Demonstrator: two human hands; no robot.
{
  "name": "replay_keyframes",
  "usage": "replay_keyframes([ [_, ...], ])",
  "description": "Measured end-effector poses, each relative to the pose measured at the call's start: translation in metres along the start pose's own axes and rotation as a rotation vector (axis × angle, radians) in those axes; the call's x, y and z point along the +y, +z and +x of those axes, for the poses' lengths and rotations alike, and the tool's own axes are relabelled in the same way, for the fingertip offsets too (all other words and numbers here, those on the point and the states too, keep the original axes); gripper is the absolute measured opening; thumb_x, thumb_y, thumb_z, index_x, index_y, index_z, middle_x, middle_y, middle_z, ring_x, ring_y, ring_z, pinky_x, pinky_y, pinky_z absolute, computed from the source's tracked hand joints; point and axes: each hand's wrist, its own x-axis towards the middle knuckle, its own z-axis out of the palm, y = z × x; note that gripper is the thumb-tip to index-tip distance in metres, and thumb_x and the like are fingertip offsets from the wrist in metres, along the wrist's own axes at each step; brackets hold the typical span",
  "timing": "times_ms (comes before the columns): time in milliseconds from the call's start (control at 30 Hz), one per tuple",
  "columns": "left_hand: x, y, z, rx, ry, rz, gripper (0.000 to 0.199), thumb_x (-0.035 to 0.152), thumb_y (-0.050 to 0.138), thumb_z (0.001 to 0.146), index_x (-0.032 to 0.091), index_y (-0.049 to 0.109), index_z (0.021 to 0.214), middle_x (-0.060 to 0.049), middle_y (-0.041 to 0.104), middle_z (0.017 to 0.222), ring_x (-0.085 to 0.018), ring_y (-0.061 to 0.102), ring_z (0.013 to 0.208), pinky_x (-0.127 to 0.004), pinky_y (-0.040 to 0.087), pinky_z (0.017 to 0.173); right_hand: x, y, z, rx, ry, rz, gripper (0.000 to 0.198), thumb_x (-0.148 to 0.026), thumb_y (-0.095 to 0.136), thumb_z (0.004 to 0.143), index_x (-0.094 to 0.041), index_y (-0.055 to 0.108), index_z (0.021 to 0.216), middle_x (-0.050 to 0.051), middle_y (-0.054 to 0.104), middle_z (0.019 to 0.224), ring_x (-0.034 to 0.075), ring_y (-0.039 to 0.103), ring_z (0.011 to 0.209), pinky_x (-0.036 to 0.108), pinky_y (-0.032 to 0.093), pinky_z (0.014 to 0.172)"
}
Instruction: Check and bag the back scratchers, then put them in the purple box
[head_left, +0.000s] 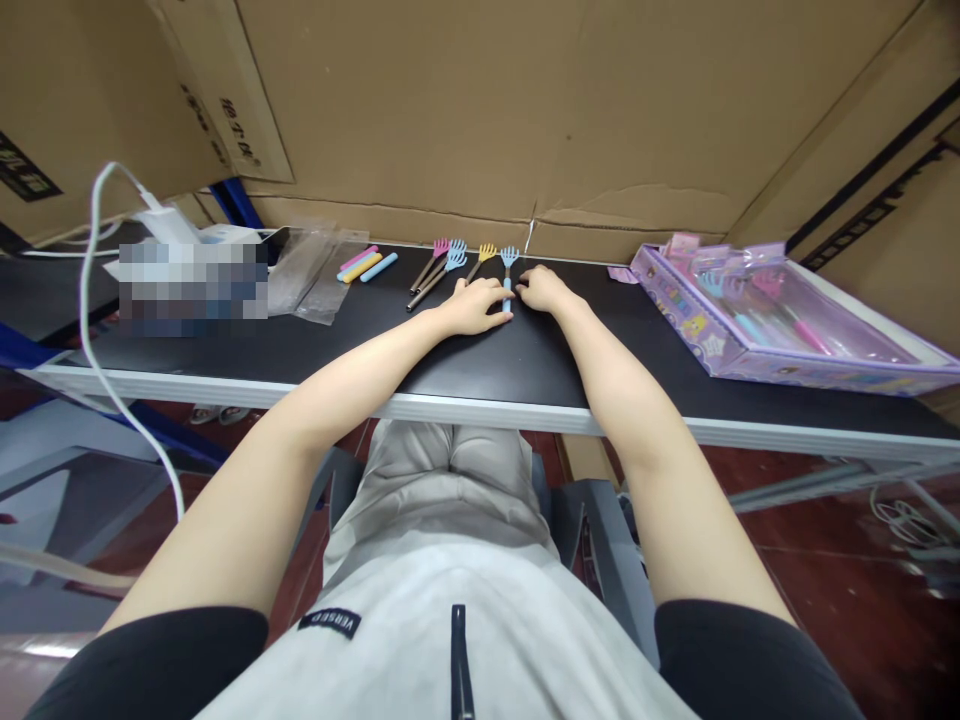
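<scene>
A blue back scratcher (pixel 508 285) with a claw-shaped head lies upright in view on the black table, between my two hands. My left hand (pixel 476 307) rests on the table with its thumb and fingertips on the scratcher's blue handle. Just right of that handle is my right hand (pixel 547 290), its fingers curled and their tips partly hidden. Beyond my left hand lie a yellow back scratcher (pixel 486 254), a pink one (pixel 440 248) and two blue ones, with bare metal rods. Loose coloured handle sleeves (pixel 379 267) in blue, yellow and pink lie further left.
Clear plastic bags (pixel 319 285) lie left of the sleeves, beside a blurred-out object (pixel 193 290) and a white charger with its cable (pixel 94 270). A purple display box (pixel 795 365) holding packed scratchers stands at the right. Cardboard walls (pixel 450 110) enclose the table's back.
</scene>
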Motion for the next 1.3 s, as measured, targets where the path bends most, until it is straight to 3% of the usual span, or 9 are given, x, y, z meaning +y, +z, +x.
replay_keyframes([
  [233, -0.015, -0.009, -0.002, -0.032, 0.053, -0.147, 0.067, 0.036, 0.068, 0.095, 0.018, 0.060, 0.159, -0.018, 0.073, 0.147, -0.034, 0.067, 0.136, -0.046, 0.049, 0.117, 0.010, -0.001, 0.002, -0.009, -0.111, -0.020, 0.044, -0.019, 0.056, 0.109, -0.006, 0.074, 0.146, 0.023, 0.064, 0.156, 0.035, 0.060, 0.149, 0.038, 0.046, 0.125],
  [400, -0.026, -0.030, -0.007, -0.007, 0.035, -0.219, 0.042, 0.038, 0.070, 0.092, 0.020, 0.080, 0.129, -0.010, 0.084, 0.119, -0.029, 0.076, 0.111, -0.039, 0.056, 0.105, 0.011, -0.001, 0.002, -0.010, -0.126, 0.005, 0.043, -0.016, 0.058, 0.108, -0.007, 0.074, 0.147, 0.022, 0.065, 0.156, 0.036, 0.060, 0.150, 0.041, 0.046, 0.127],
  [500, -0.046, -0.045, -0.010, 0.185, -0.106, -0.147, 0.035, 0.041, 0.070, 0.091, 0.020, 0.083, 0.115, -0.011, 0.084, 0.108, -0.033, 0.073, 0.112, -0.044, 0.052, 0.105, 0.011, -0.001, 0.002, -0.008, -0.119, 0.023, 0.044, -0.015, 0.059, 0.107, -0.008, 0.073, 0.148, 0.022, 0.064, 0.156, 0.036, 0.060, 0.150, 0.043, 0.046, 0.128],
  [700, -0.113, -0.080, -0.036, 0.588, -0.605, -0.108, 0.046, 0.064, 0.070, 0.089, 0.024, 0.078, 0.109, -0.009, 0.080, 0.106, -0.042, 0.051, 0.138, -0.060, 0.031, 0.116, 0.009, -0.002, 0.000, -0.037, -0.123, -0.010, 0.050, -0.015, 0.054, 0.110, 0.000, 0.064, 0.157, 0.024, 0.058, 0.161, 0.035, 0.055, 0.155, 0.039, 0.041, 0.131],
  [800, -0.120, -0.096, -0.054, 0.492, -0.967, -0.057, 0.049, 0.052, 0.077, 0.089, 0.023, 0.074, 0.128, -0.011, 0.078, 0.133, -0.045, 0.045, 0.150, -0.064, 0.026, 0.118, 0.008, -0.004, -0.002, -0.048, -0.126, -0.021, 0.050, -0.016, 0.053, 0.111, 0.001, 0.063, 0.157, 0.024, 0.059, 0.161, 0.035, 0.055, 0.155, 0.039, 0.041, 0.131],
  [900, -0.113, -0.104, -0.067, 0.273, -1.230, 0.062, 0.067, 0.019, 0.076, 0.087, 0.011, 0.059, 0.151, -0.024, 0.054, 0.168, -0.040, 0.043, 0.159, -0.060, 0.028, 0.121, 0.008, -0.005, -0.003, -0.053, -0.126, -0.037, 0.049, -0.017, 0.052, 0.112, -0.001, 0.064, 0.157, 0.022, 0.060, 0.161, 0.034, 0.055, 0.155, 0.038, 0.042, 0.130],
  [1133, -0.122, -0.094, -0.077, 0.212, -1.253, 0.005, 0.067, 0.015, 0.082, 0.081, 0.008, 0.057, 0.144, -0.029, 0.046, 0.172, -0.042, 0.038, 0.163, -0.061, 0.028, 0.122, 0.008, -0.004, -0.003, -0.042, -0.137, -0.046, 0.049, -0.018, 0.053, 0.112, 0.000, 0.064, 0.156, 0.024, 0.059, 0.161, 0.033, 0.056, 0.154, 0.038, 0.042, 0.131],
  [1233, -0.128, -0.091, -0.076, 0.256, -1.245, -0.033, 0.040, 0.013, 0.082, 0.080, 0.013, 0.060, 0.113, -0.031, 0.047, 0.171, -0.043, 0.037, 0.163, -0.063, 0.024, 0.124, 0.009, -0.004, -0.003, -0.043, -0.134, -0.036, 0.049, -0.017, 0.053, 0.111, 0.000, 0.064, 0.156, 0.024, 0.059, 0.161, 0.033, 0.056, 0.155, 0.038, 0.042, 0.130],
  [1300, -0.131, -0.089, -0.075, 0.301, -1.244, -0.081, 0.039, 0.009, 0.084, 0.075, 0.019, 0.048, 0.088, -0.030, 0.046, 0.171, -0.045, 0.034, 0.164, -0.063, 0.024, 0.124, 0.009, -0.003, -0.002, -0.042, -0.135, -0.037, 0.049, -0.017, 0.053, 0.111, 0.000, 0.064, 0.156, 0.023, 0.060, 0.161, 0.033, 0.056, 0.154, 0.037, 0.042, 0.130],
])
